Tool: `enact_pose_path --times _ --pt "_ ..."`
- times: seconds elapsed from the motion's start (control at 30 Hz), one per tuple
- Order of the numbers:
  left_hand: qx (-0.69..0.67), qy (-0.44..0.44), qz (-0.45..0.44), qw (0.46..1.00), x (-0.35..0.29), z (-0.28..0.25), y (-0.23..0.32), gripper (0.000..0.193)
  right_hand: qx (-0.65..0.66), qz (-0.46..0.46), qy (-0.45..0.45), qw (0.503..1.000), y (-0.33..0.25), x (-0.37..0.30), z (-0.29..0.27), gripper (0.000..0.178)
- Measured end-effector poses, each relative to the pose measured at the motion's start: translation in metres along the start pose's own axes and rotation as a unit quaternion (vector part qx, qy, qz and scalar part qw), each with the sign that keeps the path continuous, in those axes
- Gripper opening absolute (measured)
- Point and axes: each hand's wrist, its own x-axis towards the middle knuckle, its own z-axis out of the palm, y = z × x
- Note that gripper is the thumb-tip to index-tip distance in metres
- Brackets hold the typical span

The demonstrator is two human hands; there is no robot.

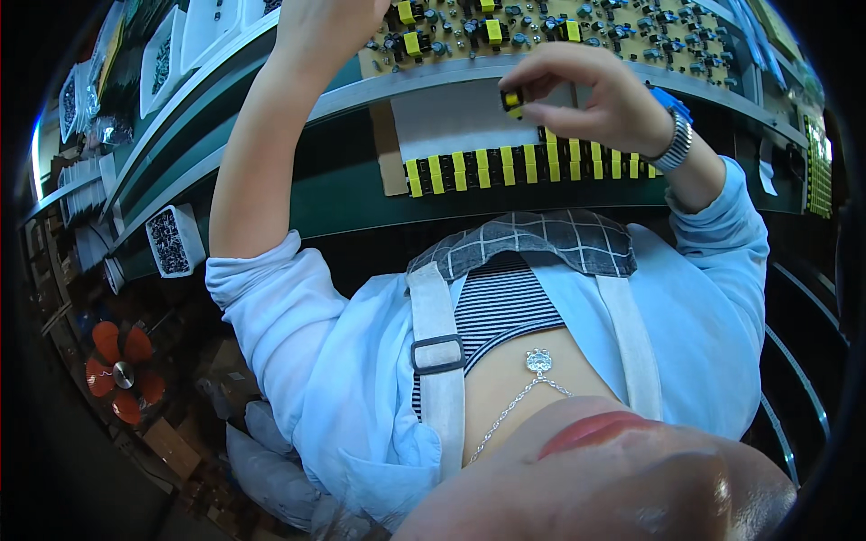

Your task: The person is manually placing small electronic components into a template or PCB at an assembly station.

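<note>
My right hand [591, 95] pinches a small yellow and black transformer [512, 101] between thumb and fingertips, above the near rail. Below it, a row of similar yellow and black transformers [483, 169] stands along a white sheet [442, 126] on a piece of cardboard [388, 149]. Beyond the rail lies a tan circuit board panel [532, 61], with yellow transformers and many small parts mounted on it. My left hand [334, 18] reaches to the upper edge of the picture, beside the panel's left end. Its fingers are cut off from view.
A metal rail [424, 83] runs between the panel and the transformer row. White bins of small parts [162, 63] stand at the far left, and another bin [174, 242] sits nearer. An orange-bladed fan [124, 372] is at the lower left.
</note>
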Motion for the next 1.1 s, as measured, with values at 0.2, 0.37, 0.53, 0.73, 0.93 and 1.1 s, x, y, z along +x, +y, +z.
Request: enact_pose_path --times 0.2,0.37,0.53,0.73,0.93,1.1 --pt "0.026 0.012 0.052 0.998 -0.002 0.006 -0.002 0.021 -0.104 -0.027 0.096 0.99 -0.001 -0.001 -0.039 0.031" --pt "-0.043 -0.107 0.151 0.982 -0.038 0.013 0.032 0.02 -0.254 0.021 0.186 0.949 -0.005 0.018 -0.078 0.031" --pt "-0.056 -0.092 0.158 0.982 -0.06 0.02 0.054 0.019 -0.365 0.046 0.14 0.919 -0.002 0.036 -0.085 0.029" --pt "0.11 0.112 0.068 0.985 -0.049 0.013 -0.027 0.026 -0.341 0.065 0.093 0.933 -0.005 0.047 -0.09 0.029" --pt "0.084 0.088 0.068 0.99 -0.054 0.016 -0.004 0.025 -0.303 0.061 0.083 0.947 0.014 0.045 -0.094 0.031" --pt "-0.109 -0.165 0.094 0.976 -0.072 0.031 0.063 0.03 -0.323 0.055 0.063 0.943 0.015 0.046 -0.098 0.031"
